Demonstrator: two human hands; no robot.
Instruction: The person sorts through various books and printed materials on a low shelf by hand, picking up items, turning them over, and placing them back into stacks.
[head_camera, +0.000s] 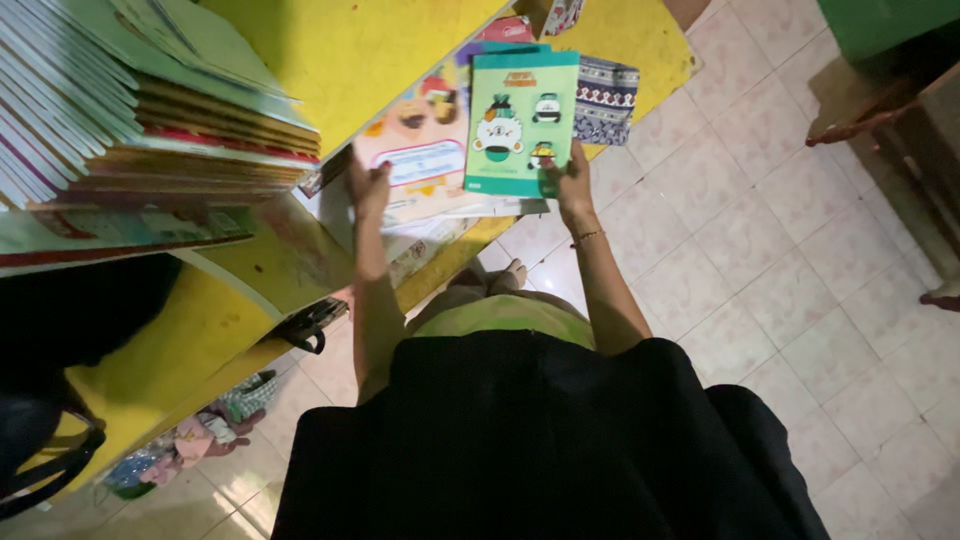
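Pale tiled floor and a bright yellow painted surface frame the view from above. At centre lies a thin green paperback booklet with cartoon figures on its cover, resting on top of a loose spread of other colourful paper booklets at the edge of the surface. The right hand, a thin bracelet at its wrist, grips the green booklet's lower right corner; the left hand is closed on the lower left edge of the spread beneath. Both forearms reach straight forward, elbows near the body. Judged from this, the booklets are being sorted or gathered, which calls for a firm pinch before lifting. Beyond lie a dark patterned cloth pouch and a tall stack of thin books.
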